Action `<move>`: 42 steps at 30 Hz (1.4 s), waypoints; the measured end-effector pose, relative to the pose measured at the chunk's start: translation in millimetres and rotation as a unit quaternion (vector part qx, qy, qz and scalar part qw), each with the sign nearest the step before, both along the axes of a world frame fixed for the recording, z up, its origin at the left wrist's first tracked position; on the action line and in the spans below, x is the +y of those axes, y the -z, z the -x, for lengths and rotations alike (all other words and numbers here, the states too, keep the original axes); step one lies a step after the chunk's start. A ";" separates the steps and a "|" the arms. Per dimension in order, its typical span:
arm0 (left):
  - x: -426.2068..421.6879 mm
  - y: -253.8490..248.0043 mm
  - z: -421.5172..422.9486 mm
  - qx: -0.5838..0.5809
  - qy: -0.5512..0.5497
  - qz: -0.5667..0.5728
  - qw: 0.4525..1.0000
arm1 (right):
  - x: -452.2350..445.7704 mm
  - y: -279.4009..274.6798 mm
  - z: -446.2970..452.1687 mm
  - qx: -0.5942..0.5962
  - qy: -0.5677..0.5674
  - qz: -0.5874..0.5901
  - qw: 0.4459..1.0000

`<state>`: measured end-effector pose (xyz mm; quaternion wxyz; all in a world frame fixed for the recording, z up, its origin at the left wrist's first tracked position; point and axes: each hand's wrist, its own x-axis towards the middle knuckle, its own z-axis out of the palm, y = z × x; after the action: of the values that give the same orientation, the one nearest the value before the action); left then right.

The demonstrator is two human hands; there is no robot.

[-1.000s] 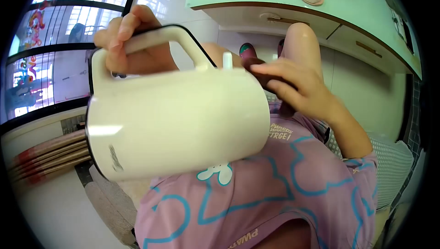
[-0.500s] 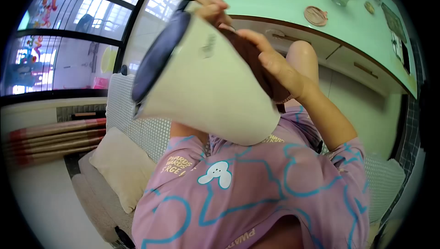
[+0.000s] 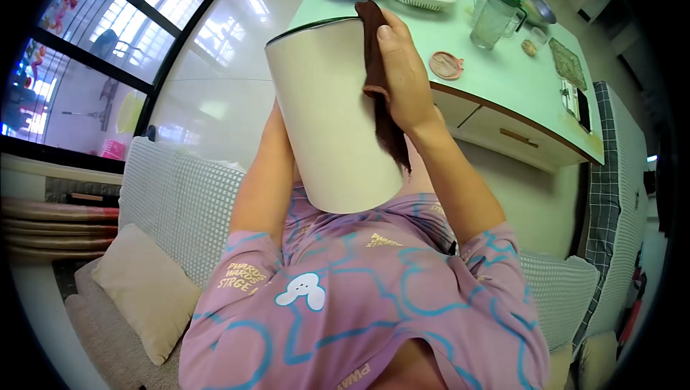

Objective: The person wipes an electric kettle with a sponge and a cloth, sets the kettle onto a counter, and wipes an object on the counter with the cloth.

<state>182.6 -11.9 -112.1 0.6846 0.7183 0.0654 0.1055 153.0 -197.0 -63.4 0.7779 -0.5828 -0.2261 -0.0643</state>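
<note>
From my remote post I am seeing the right hand [image 3: 408, 77] gripping a brown cloth [image 3: 375, 56] against the side of the cream vessel [image 3: 334, 121], which is leaning slightly over the lap [image 3: 425, 207]. The left forearm [image 3: 260, 174] is lying partly behind the vessel, hiding the left hand; I am not managing to tell its fingers' state.

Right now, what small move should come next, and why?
I'd probably slide the brown cloth across the cream vessel, since the right hand holds it against the upper side, while most of the wall facing the camera is uncovered.
</note>
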 end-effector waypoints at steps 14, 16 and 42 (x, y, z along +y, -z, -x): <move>-3.3 -13.7 9.3 0.057 -0.164 -0.124 0.977 | 40.2 32.2 6.2 -0.241 0.372 0.373 0.815; -13.0 -19.4 13.4 0.039 -0.152 -0.139 0.978 | 41.6 43.3 -1.4 -0.293 0.393 0.421 0.763; 13.5 -70.0 51.8 -0.062 -0.108 0.202 0.971 | -10.2 74.4 50.5 -0.449 0.361 0.508 0.640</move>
<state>130.8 1.6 -42.1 0.8029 0.5458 0.1197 0.2077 102.5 -207.2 -137.9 0.0774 -0.8211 -0.3160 -0.4690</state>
